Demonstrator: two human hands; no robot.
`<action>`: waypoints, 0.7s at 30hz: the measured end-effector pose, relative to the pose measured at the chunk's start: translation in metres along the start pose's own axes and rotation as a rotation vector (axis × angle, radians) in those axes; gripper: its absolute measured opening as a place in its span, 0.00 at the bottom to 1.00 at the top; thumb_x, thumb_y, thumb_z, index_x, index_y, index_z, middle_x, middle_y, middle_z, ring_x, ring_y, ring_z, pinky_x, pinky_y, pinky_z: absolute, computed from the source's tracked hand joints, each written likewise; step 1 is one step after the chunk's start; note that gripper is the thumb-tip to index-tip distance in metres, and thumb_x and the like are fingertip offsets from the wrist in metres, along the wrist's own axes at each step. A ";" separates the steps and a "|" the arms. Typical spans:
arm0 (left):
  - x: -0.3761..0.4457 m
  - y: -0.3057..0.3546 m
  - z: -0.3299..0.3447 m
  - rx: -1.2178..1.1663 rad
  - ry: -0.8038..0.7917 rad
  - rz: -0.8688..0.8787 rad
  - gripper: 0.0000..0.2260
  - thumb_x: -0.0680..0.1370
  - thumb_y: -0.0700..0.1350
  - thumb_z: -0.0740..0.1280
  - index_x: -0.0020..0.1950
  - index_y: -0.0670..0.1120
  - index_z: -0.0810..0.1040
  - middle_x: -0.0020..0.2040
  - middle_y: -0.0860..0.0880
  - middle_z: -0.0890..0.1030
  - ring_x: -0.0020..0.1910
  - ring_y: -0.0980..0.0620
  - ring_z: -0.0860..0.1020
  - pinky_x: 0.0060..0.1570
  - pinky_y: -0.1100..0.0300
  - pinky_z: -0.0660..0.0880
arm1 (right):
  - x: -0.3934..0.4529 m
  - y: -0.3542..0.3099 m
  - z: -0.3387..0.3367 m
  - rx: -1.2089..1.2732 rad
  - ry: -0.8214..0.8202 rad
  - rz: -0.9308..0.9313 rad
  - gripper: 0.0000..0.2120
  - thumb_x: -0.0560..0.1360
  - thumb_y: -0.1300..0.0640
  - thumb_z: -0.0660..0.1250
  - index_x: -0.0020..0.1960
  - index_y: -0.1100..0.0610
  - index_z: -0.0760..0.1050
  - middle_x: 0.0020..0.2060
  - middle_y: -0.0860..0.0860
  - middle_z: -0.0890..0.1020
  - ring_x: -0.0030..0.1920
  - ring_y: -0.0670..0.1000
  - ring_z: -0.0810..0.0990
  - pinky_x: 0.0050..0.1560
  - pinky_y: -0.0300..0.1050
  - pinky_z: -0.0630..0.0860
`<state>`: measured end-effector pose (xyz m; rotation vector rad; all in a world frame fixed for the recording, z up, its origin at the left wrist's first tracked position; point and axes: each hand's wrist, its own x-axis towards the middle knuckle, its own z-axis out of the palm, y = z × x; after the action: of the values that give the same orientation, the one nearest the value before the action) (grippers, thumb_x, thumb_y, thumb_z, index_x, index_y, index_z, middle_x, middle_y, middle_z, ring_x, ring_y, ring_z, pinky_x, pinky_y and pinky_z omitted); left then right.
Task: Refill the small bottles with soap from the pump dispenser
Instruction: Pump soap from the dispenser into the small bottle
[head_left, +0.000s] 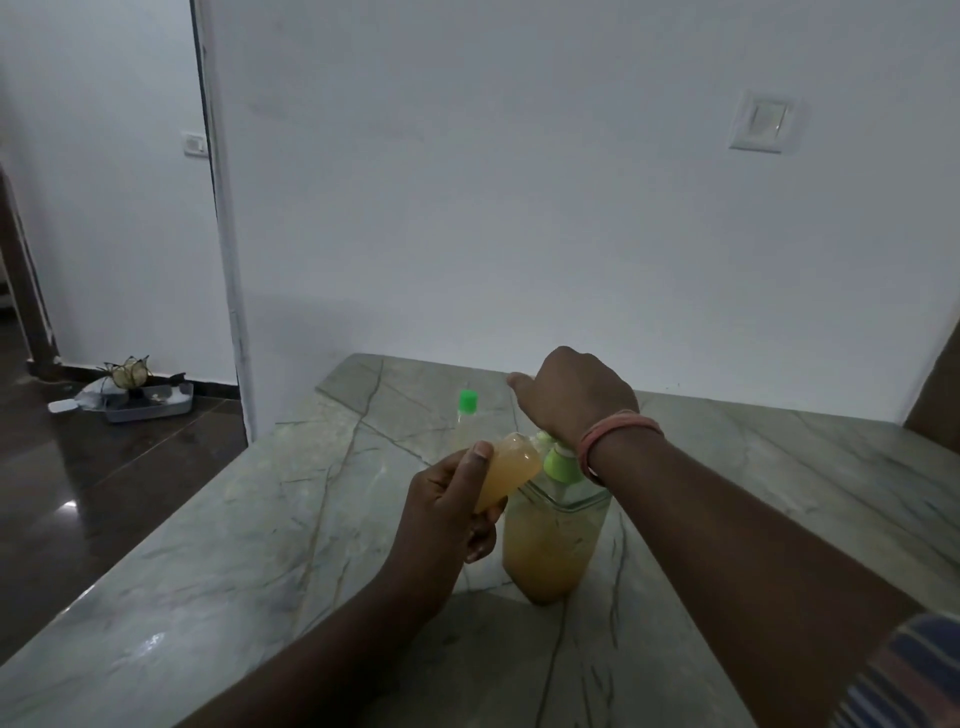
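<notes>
Two small bottles and one dispenser (550, 540) are on show. The dispenser, a clear square jar about two-thirds full of cloudy orange-yellow soap with a green pump (560, 462), stands on the marble table (260, 545). The left hand (447, 514) pinches one bottle (506, 467), full of the same soap, tilted with its mouth at the pump's spout. The right hand (574, 395) lies over the pump top; its fingers cannot be made out. Just behind the dispenser stands the second bottle (466, 413), green-capped.
</notes>
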<state>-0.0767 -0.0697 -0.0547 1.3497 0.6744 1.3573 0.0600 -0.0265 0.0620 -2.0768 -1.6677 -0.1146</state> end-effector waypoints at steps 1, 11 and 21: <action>0.000 0.000 0.000 -0.005 0.001 -0.002 0.21 0.77 0.59 0.61 0.47 0.40 0.78 0.30 0.43 0.73 0.23 0.53 0.69 0.25 0.63 0.66 | 0.000 0.000 0.001 0.007 -0.001 0.008 0.19 0.77 0.42 0.61 0.34 0.53 0.69 0.33 0.50 0.76 0.37 0.54 0.77 0.38 0.44 0.71; 0.002 -0.002 -0.001 -0.026 -0.023 0.012 0.19 0.77 0.57 0.61 0.46 0.41 0.77 0.29 0.44 0.73 0.22 0.53 0.67 0.24 0.63 0.65 | 0.005 0.004 0.002 0.026 -0.050 0.008 0.18 0.76 0.41 0.62 0.35 0.53 0.70 0.34 0.50 0.77 0.39 0.55 0.78 0.39 0.45 0.72; -0.004 0.003 -0.001 -0.008 -0.004 -0.028 0.21 0.76 0.59 0.61 0.49 0.41 0.77 0.30 0.44 0.74 0.23 0.53 0.68 0.25 0.63 0.66 | -0.004 0.002 0.000 0.033 -0.015 0.057 0.17 0.77 0.44 0.60 0.34 0.52 0.67 0.32 0.49 0.73 0.39 0.55 0.77 0.40 0.44 0.72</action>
<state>-0.0787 -0.0737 -0.0534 1.3315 0.6829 1.3334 0.0609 -0.0304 0.0598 -2.1033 -1.6073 -0.0531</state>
